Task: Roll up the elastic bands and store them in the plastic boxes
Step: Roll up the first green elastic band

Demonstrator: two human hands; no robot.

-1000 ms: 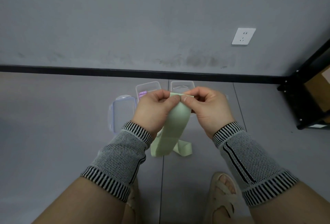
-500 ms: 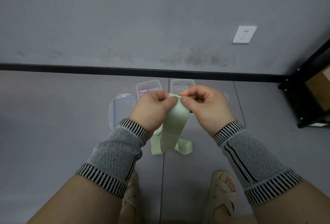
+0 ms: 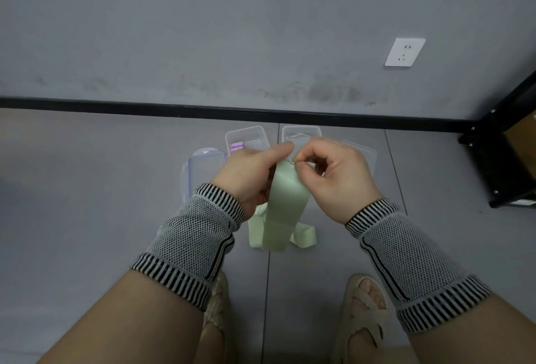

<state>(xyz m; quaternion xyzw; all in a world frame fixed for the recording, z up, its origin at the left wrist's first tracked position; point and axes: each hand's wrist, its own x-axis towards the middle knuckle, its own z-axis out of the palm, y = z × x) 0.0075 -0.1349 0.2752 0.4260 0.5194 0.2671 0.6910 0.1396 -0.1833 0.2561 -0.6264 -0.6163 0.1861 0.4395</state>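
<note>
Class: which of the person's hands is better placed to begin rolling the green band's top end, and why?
Probably the right hand: its fingertips pinch the green band at the top edge, while the left hand steadies it from the side.

pale green elastic band [image 3: 285, 204], clear plastic boxes [image 3: 301, 134], one with pink-purple bits [image 3: 236, 146] inside, lid [image 3: 203, 169] with bluish-lilac rim, wrist sleeves [image 3: 188, 244] grey mesh with black-and-white striped cuffs, beige sandals [image 3: 362, 314], grey floor [image 3: 87, 189], black skirting [image 3: 116, 105], white socket [image 3: 405, 52]
</note>
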